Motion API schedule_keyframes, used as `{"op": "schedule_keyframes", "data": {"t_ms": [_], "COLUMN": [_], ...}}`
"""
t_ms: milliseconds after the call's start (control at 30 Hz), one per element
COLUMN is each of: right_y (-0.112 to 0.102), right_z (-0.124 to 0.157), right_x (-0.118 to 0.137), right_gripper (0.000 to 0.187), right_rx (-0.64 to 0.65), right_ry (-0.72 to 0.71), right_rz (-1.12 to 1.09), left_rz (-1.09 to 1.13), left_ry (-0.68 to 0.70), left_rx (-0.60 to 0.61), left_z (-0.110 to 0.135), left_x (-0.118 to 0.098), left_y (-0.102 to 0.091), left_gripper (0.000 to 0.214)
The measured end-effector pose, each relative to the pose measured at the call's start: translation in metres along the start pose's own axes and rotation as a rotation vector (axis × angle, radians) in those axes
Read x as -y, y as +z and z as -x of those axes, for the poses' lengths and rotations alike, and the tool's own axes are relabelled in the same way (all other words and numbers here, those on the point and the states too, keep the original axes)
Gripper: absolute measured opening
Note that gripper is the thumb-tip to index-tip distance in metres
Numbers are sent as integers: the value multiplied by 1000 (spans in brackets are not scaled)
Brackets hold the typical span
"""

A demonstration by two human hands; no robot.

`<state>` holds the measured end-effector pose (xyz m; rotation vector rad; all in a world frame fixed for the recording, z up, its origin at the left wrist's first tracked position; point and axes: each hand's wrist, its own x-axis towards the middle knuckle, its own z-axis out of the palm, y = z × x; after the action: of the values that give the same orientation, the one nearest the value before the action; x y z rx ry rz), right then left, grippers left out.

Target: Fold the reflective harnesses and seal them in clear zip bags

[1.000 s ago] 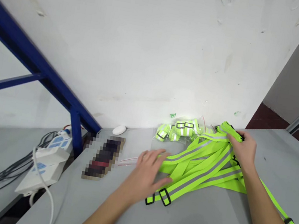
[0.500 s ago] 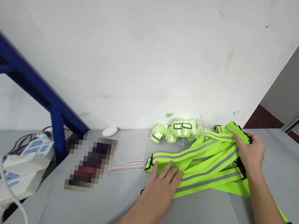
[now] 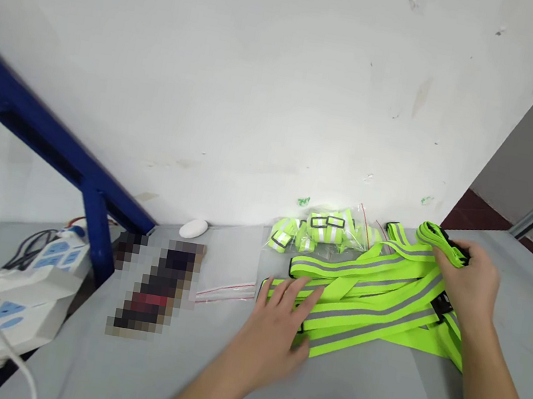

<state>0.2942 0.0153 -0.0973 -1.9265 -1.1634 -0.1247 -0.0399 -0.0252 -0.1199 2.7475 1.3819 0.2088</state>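
A heap of neon-yellow reflective straps [image 3: 372, 297] with grey stripes and black buckles lies on the grey table. My left hand [image 3: 280, 320] rests on the left ends of the straps, its fingers spread over them. At the far right of the heap, my right hand [image 3: 470, 282] is closed around a folded part of a strap near a black buckle. Behind the heap, clear plastic bags [image 3: 327, 229] hold rolled straps of the same kind against the wall.
A flat clear zip bag [image 3: 230, 265] lies left of the straps, beside a pixelated item [image 3: 158, 290] and a white oval object [image 3: 194, 228]. White power strips [image 3: 39, 278] with cables sit by the blue metal frame [image 3: 97, 230] at left. A white wall rises behind.
My right hand has moved a little to the right with the strap in it. The upper strap's left end has shifted right, and my left hand's fingers have settled over the ends below it.
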Motion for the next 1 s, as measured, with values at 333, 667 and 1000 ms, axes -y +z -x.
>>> {"op": "schedule_keyframes", "data": {"t_ms": [333,667,1000], "right_y": [0,-57,-94], "right_z": [22,31,4], "right_x": [17,67,112], "right_gripper": [17,21,22], "right_rx": [-77,-18,203], "right_ry": [-271,-283,-377], "right_rz": [-100,-390,-595], "left_rz": [56,662,1492], "left_ry": [32,82,408], "left_rx": [55,-65,453], "left_z": [-18,-71,-161], "left_x": [7,-25,-40], "left_y": [19,-68,-93], "left_gripper": [69,98,64]}}
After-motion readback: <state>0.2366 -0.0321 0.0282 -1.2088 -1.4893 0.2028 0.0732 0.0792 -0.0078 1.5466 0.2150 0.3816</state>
